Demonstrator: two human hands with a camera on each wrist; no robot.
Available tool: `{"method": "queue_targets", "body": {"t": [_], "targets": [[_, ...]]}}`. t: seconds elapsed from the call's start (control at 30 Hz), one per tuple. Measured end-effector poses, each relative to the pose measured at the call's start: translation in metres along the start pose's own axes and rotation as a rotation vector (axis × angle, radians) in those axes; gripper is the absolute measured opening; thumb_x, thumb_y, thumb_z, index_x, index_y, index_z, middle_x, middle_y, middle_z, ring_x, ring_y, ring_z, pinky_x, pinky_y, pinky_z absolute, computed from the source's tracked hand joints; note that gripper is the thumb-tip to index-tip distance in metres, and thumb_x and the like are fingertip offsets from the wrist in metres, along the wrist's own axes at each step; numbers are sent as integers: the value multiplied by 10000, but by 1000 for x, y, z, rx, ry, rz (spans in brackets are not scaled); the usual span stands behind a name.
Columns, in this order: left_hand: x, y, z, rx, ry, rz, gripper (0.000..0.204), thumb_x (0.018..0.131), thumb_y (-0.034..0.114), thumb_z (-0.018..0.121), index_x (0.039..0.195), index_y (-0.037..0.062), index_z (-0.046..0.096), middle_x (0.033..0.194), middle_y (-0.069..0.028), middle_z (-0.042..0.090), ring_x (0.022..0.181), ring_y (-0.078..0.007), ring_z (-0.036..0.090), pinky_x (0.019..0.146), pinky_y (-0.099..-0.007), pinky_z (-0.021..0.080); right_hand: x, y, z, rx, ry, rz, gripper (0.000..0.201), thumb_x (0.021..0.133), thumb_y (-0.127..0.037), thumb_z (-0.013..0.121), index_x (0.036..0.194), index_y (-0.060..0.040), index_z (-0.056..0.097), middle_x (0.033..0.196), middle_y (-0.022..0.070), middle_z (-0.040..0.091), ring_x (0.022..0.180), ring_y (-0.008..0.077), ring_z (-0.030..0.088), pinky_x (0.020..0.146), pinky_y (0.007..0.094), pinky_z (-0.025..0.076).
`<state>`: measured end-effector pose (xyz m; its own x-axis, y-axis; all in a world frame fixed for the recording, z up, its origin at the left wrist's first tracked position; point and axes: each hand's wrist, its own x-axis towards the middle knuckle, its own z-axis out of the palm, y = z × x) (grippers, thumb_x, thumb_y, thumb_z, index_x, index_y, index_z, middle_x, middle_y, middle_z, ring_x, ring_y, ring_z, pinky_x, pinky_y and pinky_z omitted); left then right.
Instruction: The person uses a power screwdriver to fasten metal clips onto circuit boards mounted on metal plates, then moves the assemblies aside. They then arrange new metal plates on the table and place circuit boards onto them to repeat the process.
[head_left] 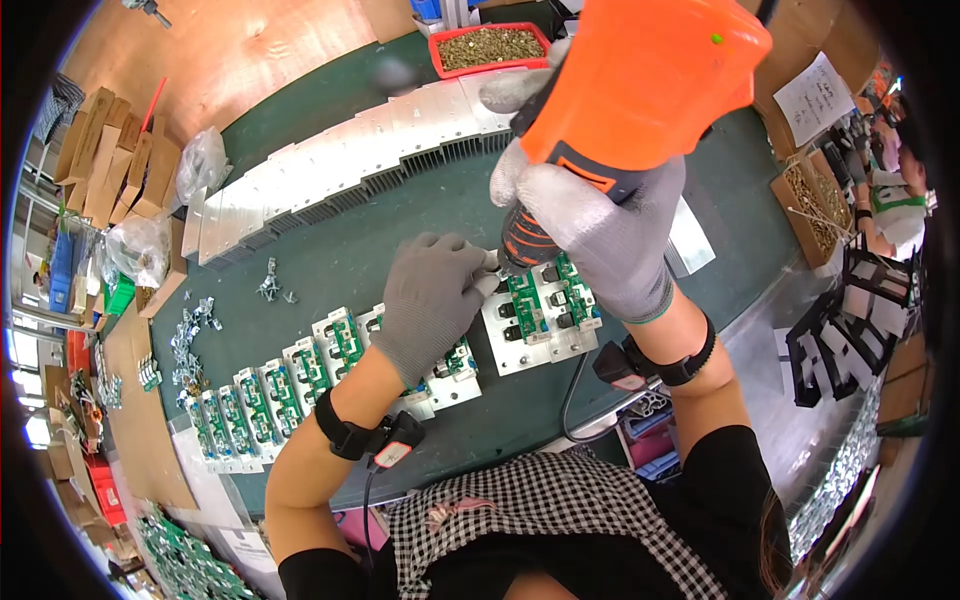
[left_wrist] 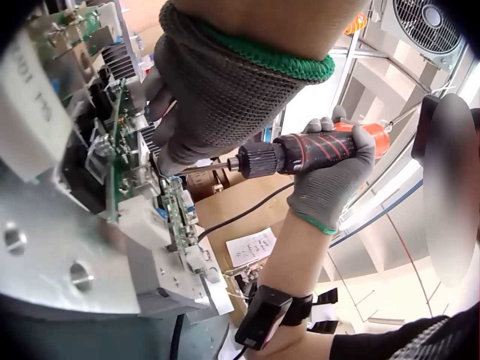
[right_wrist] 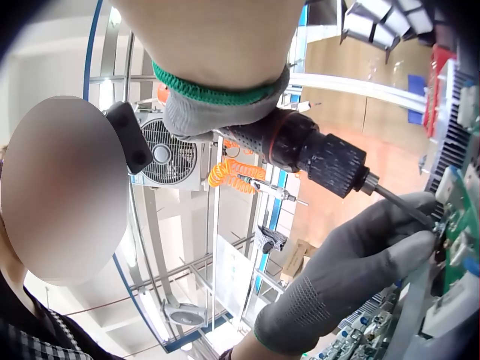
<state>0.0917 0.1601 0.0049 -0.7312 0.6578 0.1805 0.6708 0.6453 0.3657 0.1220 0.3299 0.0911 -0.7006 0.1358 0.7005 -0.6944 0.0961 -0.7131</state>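
Observation:
My right hand [head_left: 610,225] grips an orange and black electric drill [head_left: 640,85], its chuck pointing down at a metal plate [head_left: 545,350] with green circuit boards [head_left: 526,300] on it. In the right wrist view the long bit [right_wrist: 405,204] runs from the chuck [right_wrist: 337,165] to the board's edge. There, the gloved left hand [head_left: 432,300] has its thumb and forefinger around the bit's tip, pinching a small screw [right_wrist: 440,227] that is mostly hidden. The left wrist view shows the left fingers [left_wrist: 176,154] close beside the boards. Both hands wear grey gloves.
A row of similar board assemblies [head_left: 285,392] lies to the left. Finned aluminium heat sinks [head_left: 330,165] line the back of the green table. Loose metal clips [head_left: 190,345] lie at left; a red tray [head_left: 488,48] of small screws stands behind. A cable [head_left: 570,405] hangs over the front edge.

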Motion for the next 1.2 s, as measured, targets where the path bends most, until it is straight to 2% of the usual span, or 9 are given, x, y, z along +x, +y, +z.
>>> {"method": "queue_targets", "body": {"t": [0.07, 0.17, 0.27, 0.37, 0.63, 0.8, 0.87, 1.03, 1.2], "targets": [[-2, 0, 1, -20, -81, -69, 143, 789, 234, 722, 881, 126, 728, 907, -51, 650, 927, -276, 584, 861, -412, 441, 2, 1, 2, 32, -13, 8, 540, 744, 68, 533, 1280, 54, 461, 1075, 211, 668, 697, 201, 662, 634, 339, 557], [-4, 2, 0, -19, -126, -117, 181, 779, 251, 735, 908, 124, 722, 892, -49, 651, 933, -273, 584, 865, -410, 437, 5, 8, 4, 74, -34, -19, 508, 742, 64, 535, 1248, 67, 490, 1045, 201, 675, 693, 192, 661, 628, 333, 556], [-4, -4, 7, -51, 16, -42, 208, 780, 257, 736, 932, 118, 711, 871, -49, 650, 921, -270, 584, 858, -416, 440, 8, 7, 5, 76, 1, 19, 442, 740, 59, 541, 1182, 72, 546, 1005, 187, 685, 692, 181, 660, 624, 322, 551], [2, -1, 3, -31, -63, -47, 231, 776, 265, 741, 937, 106, 698, 863, -54, 641, 907, -268, 590, 839, -416, 444, 12, 4, 4, 48, -15, 89, 379, 739, 54, 553, 1115, 63, 591, 965, 159, 692, 689, 160, 654, 627, 307, 543], [1, 11, 8, -73, -23, -122, 246, 801, 278, 736, 923, 69, 696, 821, -72, 615, 875, -274, 608, 800, -407, 456, 16, 17, 11, -219, 31, -83, 415, 720, 39, 651, 1128, -13, 593, 979, 64, 697, 885, 141, 653, 789, 302, 525], [-4, 6, 10, -182, 35, -116, 255, 806, 273, 745, 874, 31, 702, 891, -100, 658, 799, -289, 647, 716, -406, 498, 16, 14, 20, -211, 160, -168, 492, 672, -83, 712, 1128, -44, 530, 922, 114, 621, 821, 284, 636, 752, 369, 520], [-5, 2, 16, -181, 122, -38, 264, 811, 267, 747, 842, 9, 699, 892, -121, 682, 761, -303, 665, 688, -406, 514, 16, 13, 21, -225, 172, -182, 498, 671, -91, 716, 1129, -46, 524, 919, 119, 617, 819, 295, 636, 748, 374, 519], [-9, -15, 32, -83, 29, -67, 283, 812, 253, 757, 861, -21, 707, 790, -144, 700, 729, -304, 689, 696, -396, 529, 15, 14, 24, -243, 165, -195, 515, 667, -110, 725, 1131, -49, 511, 912, 132, 607, 814, 320, 634, 737, 386, 516], [-7, -9, 28, -206, 77, -77, 288, 807, 261, 761, 871, -14, 706, 772, -142, 703, 722, -294, 689, 687, -387, 527, 15, 19, 27, -247, 149, -199, 532, 663, -129, 735, 1133, -53, 498, 905, 144, 597, 809, 346, 632, 725, 398, 514]]}}
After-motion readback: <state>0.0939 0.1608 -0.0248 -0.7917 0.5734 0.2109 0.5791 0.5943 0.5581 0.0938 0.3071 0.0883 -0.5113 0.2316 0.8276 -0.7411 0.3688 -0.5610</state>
